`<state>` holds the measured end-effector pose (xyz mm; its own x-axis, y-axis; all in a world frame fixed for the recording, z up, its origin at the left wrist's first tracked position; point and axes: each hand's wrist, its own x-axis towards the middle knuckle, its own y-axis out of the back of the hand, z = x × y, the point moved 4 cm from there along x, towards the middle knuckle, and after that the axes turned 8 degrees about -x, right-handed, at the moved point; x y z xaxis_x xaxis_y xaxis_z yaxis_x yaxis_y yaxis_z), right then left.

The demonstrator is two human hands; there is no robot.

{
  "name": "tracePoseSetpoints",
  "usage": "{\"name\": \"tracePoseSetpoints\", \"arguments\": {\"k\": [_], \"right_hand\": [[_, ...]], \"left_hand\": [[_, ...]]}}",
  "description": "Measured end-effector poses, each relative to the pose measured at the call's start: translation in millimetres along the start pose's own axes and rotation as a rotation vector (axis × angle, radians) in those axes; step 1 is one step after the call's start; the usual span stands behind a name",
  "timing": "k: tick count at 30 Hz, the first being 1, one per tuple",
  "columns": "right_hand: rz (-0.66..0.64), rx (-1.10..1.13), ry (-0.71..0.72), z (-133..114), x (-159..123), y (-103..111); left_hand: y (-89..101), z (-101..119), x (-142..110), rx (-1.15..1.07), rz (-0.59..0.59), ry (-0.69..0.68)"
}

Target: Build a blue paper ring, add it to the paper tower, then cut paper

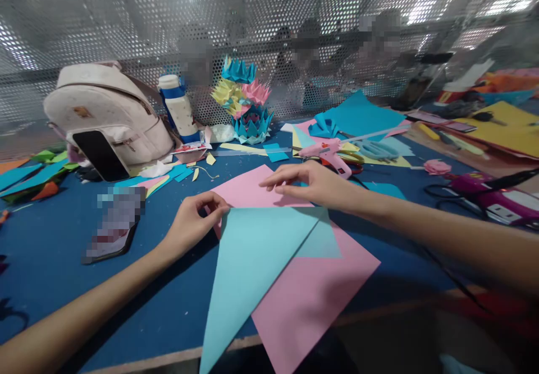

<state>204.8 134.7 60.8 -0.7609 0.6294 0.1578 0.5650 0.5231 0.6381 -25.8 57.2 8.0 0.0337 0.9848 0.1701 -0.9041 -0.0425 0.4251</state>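
Note:
A light blue sheet of paper (252, 261) is folded over on a slant, its long flap reaching past the table's front edge. Beneath it lies a pink sheet of paper (303, 306), turned at an angle. My left hand (196, 217) pinches the upper left corner of the light blue paper between thumb and fingers. Just above the top fold, my right hand (309, 183) hovers over or rests on the pink sheet, its fingers stretched out and holding nothing; whether they touch it I cannot tell.
A phone (115, 225) lies left, near a white backpack (109, 115) with another phone leaning on it. Behind are a bottle (179, 107) and folded paper flowers (248, 101). A pink glue gun (326, 152), blue scissors (377, 149) and a purple device (497, 197) lie right.

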Motion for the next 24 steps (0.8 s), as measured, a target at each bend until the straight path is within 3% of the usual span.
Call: {"name": "tracePoseSetpoints", "arguments": {"k": [4,9,15,24], "right_hand": [[-0.169,0.243,-0.060,-3,8,-32],[-0.212,0.552,-0.098,11,22,-59],[-0.333,0.828,-0.056,29,27,-64],[-0.324,0.994,-0.102,41,29,-61]], "left_hand": [[-10.9,8,7,-0.028,0.016,-0.028],[-18.1,6,17,-0.117,0.019,-0.014],[-18.6,-2,22,-0.202,0.005,0.061],[-14.0,-8,27,-0.216,0.071,0.096]]}}
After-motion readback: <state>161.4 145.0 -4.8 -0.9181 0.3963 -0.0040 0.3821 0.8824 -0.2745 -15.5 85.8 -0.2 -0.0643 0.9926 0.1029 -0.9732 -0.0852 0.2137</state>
